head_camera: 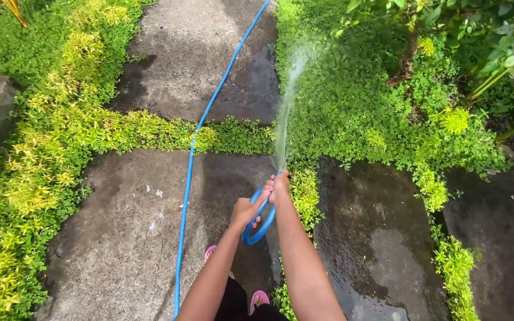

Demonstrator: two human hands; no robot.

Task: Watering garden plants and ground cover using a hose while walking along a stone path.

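The blue hose (193,156) ends in a tight loop between the two hands, just above the person's feet, and from that loop the rest of it runs down past the left forearm, then away up the grey paving slabs (126,238) toward the top of the view. The right hand (278,186) grips the hose's open end, fingers curled around it and pressed together at the mouth, though whether a thumb or fingertip covers the opening cannot be told at this size. From that grip a thin fan of water (285,113) shoots up and forward, landing on the green groundcover (352,101) to the right of the path. The left hand (245,211) sits lower and nearer the body, closed in a fist around the bent part of the loop, knuckles facing up. Both forearms reach forward from the bottom edge, the right one extended further and higher than the left. Pink sandals (259,297) show beneath the arms on the slab. The paving to the right is dark and wet, and a band of yellow-green plants (60,131) borders the left side and crosses between the slabs.
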